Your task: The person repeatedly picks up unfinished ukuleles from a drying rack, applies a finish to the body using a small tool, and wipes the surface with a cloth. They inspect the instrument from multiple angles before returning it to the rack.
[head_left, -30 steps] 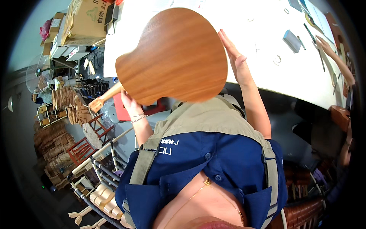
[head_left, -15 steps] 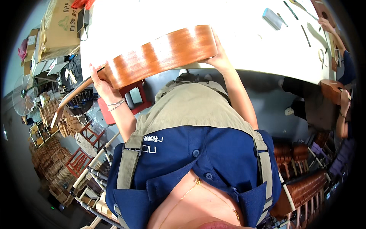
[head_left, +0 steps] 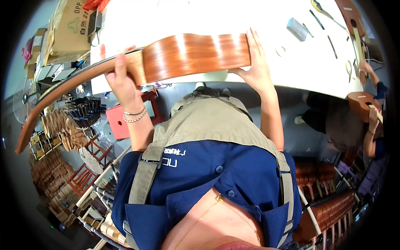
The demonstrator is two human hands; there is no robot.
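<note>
A brown wooden ukulele [head_left: 196,56] is held on its side over the table's near edge, its curved side wall facing up. Its neck reaches out to the left and down past the table. My left hand [head_left: 124,85] grips the neck close to the body, with the fingers partly hidden behind it. Against the tail end of the body lies the palm of my right hand [head_left: 258,68], fingers stretched along that end and thumb at the lower edge.
A white table [head_left: 233,16] carries a blue-grey block [head_left: 296,29], a tape ring [head_left: 281,51] and slim tools. A cardboard box [head_left: 68,29] stands left, near a red stool [head_left: 118,121]. At right, a co-worker's hands hold another ukulele [head_left: 361,102]. Racks [head_left: 329,212] of instrument bodies stand behind.
The ukulele has shifted right and swung so that more of its neck shows at the left. Both hands have moved with it, still holding neck and tail end.
</note>
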